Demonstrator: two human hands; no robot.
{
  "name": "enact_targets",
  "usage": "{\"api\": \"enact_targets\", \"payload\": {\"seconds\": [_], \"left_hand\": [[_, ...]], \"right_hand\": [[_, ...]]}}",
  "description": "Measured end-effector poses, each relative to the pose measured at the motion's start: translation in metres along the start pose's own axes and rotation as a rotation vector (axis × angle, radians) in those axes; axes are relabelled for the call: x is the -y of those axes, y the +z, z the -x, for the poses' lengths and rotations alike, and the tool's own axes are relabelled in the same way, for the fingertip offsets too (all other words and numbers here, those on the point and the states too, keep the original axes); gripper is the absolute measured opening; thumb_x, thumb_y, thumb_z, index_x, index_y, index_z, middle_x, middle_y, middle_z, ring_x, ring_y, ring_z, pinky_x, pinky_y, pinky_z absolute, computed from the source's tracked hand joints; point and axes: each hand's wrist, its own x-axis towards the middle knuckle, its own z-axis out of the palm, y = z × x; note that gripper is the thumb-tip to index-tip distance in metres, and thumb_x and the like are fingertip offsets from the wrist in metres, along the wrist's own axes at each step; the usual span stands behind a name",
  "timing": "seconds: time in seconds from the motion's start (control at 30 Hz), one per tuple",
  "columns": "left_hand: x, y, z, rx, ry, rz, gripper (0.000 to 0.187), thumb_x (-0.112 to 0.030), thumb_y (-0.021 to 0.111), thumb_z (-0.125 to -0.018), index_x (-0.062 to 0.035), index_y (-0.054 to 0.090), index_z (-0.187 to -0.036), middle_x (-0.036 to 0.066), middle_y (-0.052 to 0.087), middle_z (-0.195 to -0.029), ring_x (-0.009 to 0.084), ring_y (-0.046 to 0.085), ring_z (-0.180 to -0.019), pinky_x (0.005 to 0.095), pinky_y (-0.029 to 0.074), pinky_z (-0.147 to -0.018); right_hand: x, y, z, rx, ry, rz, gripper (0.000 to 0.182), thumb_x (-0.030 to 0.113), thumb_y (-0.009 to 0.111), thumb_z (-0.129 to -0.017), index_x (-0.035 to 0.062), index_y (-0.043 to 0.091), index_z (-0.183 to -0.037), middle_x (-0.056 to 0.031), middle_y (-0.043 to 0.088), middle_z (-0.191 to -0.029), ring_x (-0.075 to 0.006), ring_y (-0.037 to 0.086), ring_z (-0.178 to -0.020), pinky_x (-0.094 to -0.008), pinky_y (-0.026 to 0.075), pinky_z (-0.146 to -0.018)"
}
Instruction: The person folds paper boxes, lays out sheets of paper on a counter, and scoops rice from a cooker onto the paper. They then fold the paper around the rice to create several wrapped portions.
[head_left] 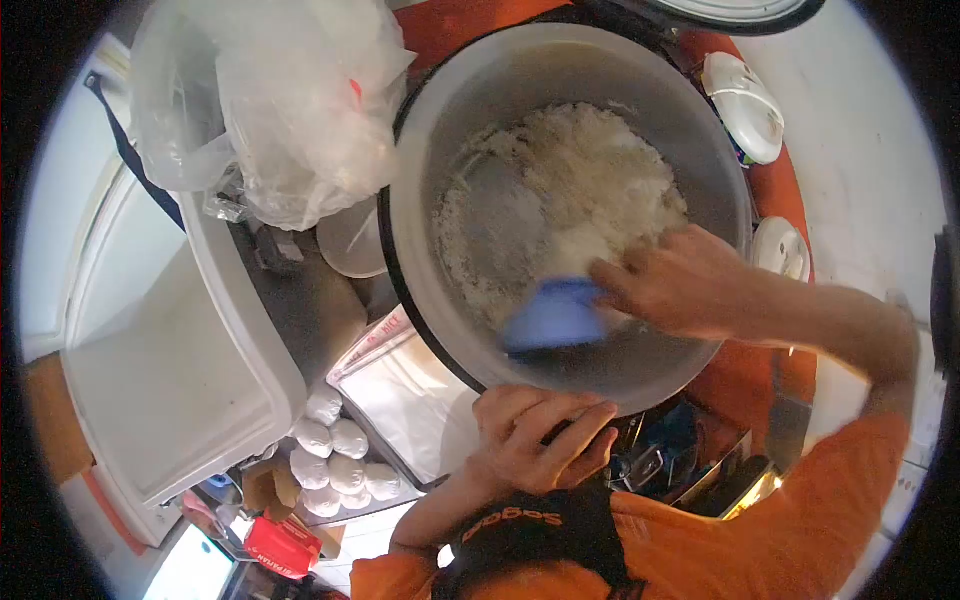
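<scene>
A large round metal pot (430, 130) with a dark outer rim holds a heap of white rice-like grains (600, 180), thinner toward its left side. Inside the pot, my right hand (680, 285) is closed round the end of a blue scoop (555, 315), which is smeared by motion at the near edge of the grains. My left hand (545, 435) rests at the pot's near rim with its fingers bent over; something small and dark shows between the fingers, too unclear to name.
Clear plastic bags (290, 100) lie at the upper left above a white bin (180, 370). Several small white wrapped bundles (345, 470) sit beside a white package (410, 390). White lidded containers (745, 105) stand along the right, and a red packet (285, 545) lies lower left.
</scene>
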Motion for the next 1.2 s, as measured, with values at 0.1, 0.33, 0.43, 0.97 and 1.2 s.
{"api": "enact_targets", "payload": {"seconds": [0.1, 0.33, 0.43, 0.97, 1.2], "left_hand": [[-0.003, -0.003, 0.001, -0.022, -0.012, -0.070, 0.032, -0.030, 0.081, -0.076, -0.0238, 0.076, -0.107, -0.008, 0.062, -0.103, 0.0131, 0.053, -0.094, 0.0346, 0.045, -0.085], [-0.007, -0.006, 0.003, -0.100, -0.042, -0.058, 0.027, -0.032, 0.081, -0.074, -0.0316, 0.076, -0.101, -0.013, 0.059, -0.105, 0.0129, 0.048, -0.101, 0.0327, 0.041, -0.093], [-0.006, -0.005, 0.002, -0.088, -0.053, -0.038, 0.026, -0.032, 0.081, -0.074, -0.0305, 0.077, -0.100, -0.012, 0.060, -0.104, 0.0133, 0.048, -0.098, 0.0310, 0.043, -0.087], [0.003, 0.007, 0.006, -0.118, 0.055, -0.059, 0.019, -0.023, 0.077, -0.072, -0.0247, 0.074, -0.091, -0.012, 0.061, -0.096, 0.0120, 0.047, -0.081, 0.0273, 0.043, -0.072], [0.015, -0.012, 0.030, -0.075, 0.142, -0.113, 0.037, -0.030, 0.079, -0.071, -0.0197, 0.072, -0.106, -0.004, 0.064, -0.110, 0.0171, 0.054, -0.100, 0.0369, 0.050, -0.085]], "right_hand": [[-0.023, -0.019, -0.034, -0.127, -0.030, 0.040, 0.031, 0.035, 0.065, -0.094, 0.0110, 0.072, -0.111, -0.0112, 0.070, -0.075, -0.0283, 0.073, -0.070, -0.0452, 0.058, -0.064], [-0.030, -0.101, -0.006, 0.292, 0.297, 0.395, 0.015, 0.022, 0.075, -0.086, 0.0079, 0.077, -0.088, -0.0115, 0.073, -0.077, -0.0272, 0.074, -0.076, -0.0389, 0.059, -0.067], [-0.035, -0.062, -0.007, 0.405, 0.141, 0.273, 0.012, 0.016, 0.072, -0.086, 0.0046, 0.076, -0.087, -0.0121, 0.072, -0.078, -0.0276, 0.075, -0.078, -0.0385, 0.059, -0.067], [0.037, 0.038, -0.040, 0.617, 0.079, -0.171, 0.025, 0.012, 0.065, -0.084, -0.0021, 0.068, -0.104, -0.0215, 0.069, -0.101, -0.0407, 0.072, -0.092, -0.0487, 0.059, -0.074], [0.030, -0.014, -0.064, 0.013, 0.253, -0.302, 0.047, 0.020, 0.067, -0.087, 0.0060, 0.058, -0.132, -0.0223, 0.055, -0.137, -0.0444, 0.059, -0.122, -0.0488, 0.051, -0.100]]}}
